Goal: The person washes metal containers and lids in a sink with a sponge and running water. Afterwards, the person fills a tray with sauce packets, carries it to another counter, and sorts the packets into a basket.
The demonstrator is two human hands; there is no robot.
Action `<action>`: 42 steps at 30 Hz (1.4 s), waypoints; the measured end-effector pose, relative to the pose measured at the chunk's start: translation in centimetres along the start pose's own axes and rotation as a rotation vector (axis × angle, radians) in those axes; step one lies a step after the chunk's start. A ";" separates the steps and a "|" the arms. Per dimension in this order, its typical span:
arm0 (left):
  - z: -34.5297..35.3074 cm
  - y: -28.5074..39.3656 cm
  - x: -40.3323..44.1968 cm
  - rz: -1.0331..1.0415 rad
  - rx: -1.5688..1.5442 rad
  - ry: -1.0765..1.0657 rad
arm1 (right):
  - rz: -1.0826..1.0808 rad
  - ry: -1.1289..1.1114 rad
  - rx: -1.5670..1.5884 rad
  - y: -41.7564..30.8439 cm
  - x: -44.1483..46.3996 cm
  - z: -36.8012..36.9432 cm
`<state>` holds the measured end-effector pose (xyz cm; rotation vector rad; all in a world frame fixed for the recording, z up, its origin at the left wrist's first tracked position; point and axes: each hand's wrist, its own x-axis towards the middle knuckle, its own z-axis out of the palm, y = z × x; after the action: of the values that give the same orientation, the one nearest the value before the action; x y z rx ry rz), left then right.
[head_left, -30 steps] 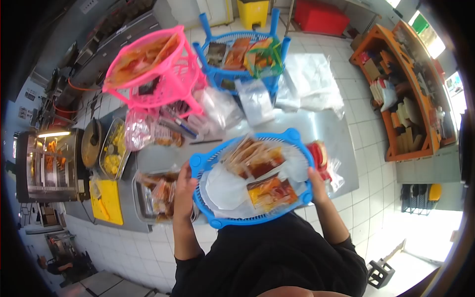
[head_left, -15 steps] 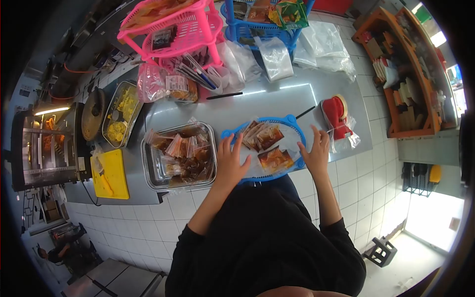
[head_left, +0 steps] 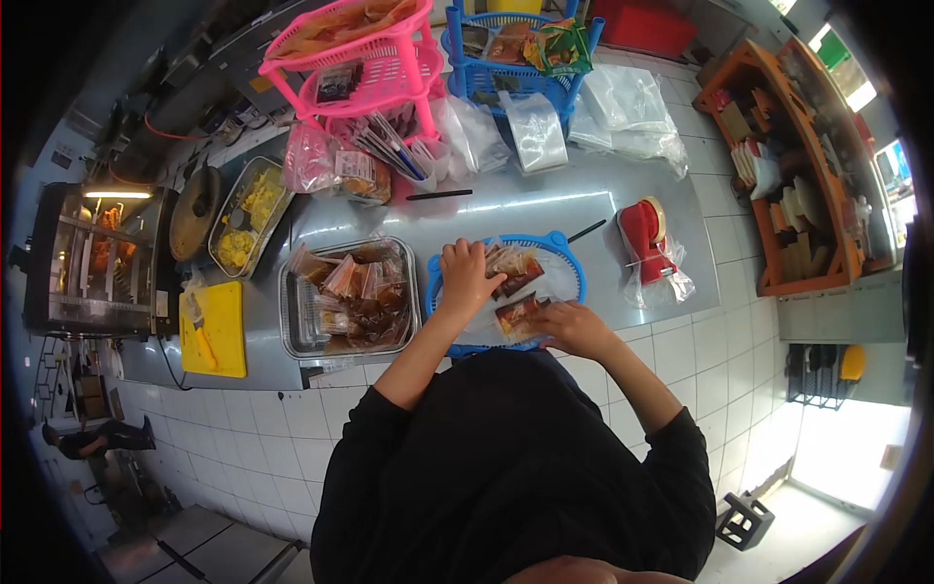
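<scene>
On the steel table before me, a blue plastic basket (head_left: 572,261) holds small clear packets of reddish-brown sauce. My left hand (head_left: 467,284) is at the basket's left side, its thumb and fingers closed around the left end of the upper stack of sauce packets (head_left: 519,273). Lower in the basket, the bent fingers of my right hand (head_left: 576,329) grip the right edge of another sauce packet (head_left: 516,317). Left of the basket stands a clear plastic tray (head_left: 284,316) heaped with more packets of brown sauce.
A red tape dispenser (head_left: 637,234) lies at the right. Pink (head_left: 389,92) and blue (head_left: 501,83) tiered racks stand at the back beside plastic bags (head_left: 623,102). Leftward are a yellow cutting board (head_left: 226,336), a food tray (head_left: 275,219) and a glass warmer (head_left: 97,263). A person (head_left: 97,440) is far left.
Both hands, spread at the basket's sides before, have come inward onto the packets. My right hand has moved left and down to the lower packet. The camera view has shifted slightly.
</scene>
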<state>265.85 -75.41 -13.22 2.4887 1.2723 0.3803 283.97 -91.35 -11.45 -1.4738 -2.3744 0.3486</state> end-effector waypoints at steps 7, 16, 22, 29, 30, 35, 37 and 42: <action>1.0 -0.1 0.4 0.065 -0.245 -0.038 | -0.127 0.188 -0.079 0.9 1.4 0.6; 0.0 1.8 -0.1 0.069 -0.167 0.093 | -0.265 0.163 -0.035 1.8 2.5 0.2; 0.7 1.3 -0.5 0.163 -0.155 0.160 | -0.264 0.242 -0.067 2.8 2.5 0.7; 0.4 -0.5 0.7 0.081 -0.384 -0.029 | 0.153 0.060 0.213 3.0 4.9 -2.8; 0.6 -0.8 0.8 0.087 -0.383 -0.026 | 0.114 0.057 0.179 3.7 5.3 -3.2; -0.7 -0.2 0.6 0.152 -0.513 -0.100 | -0.029 0.221 0.029 6.8 7.9 -1.2; -0.5 -1.1 0.7 0.171 -0.577 -0.075 | 0.190 -0.010 0.314 6.3 8.4 -0.7; 1.1 -3.5 0.3 0.049 -0.893 -0.093 | 0.015 0.172 0.178 6.1 7.9 0.4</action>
<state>263.85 -73.36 -15.56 1.7423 0.7512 0.6586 285.55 -81.54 -12.95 -1.3818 -2.1406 0.4083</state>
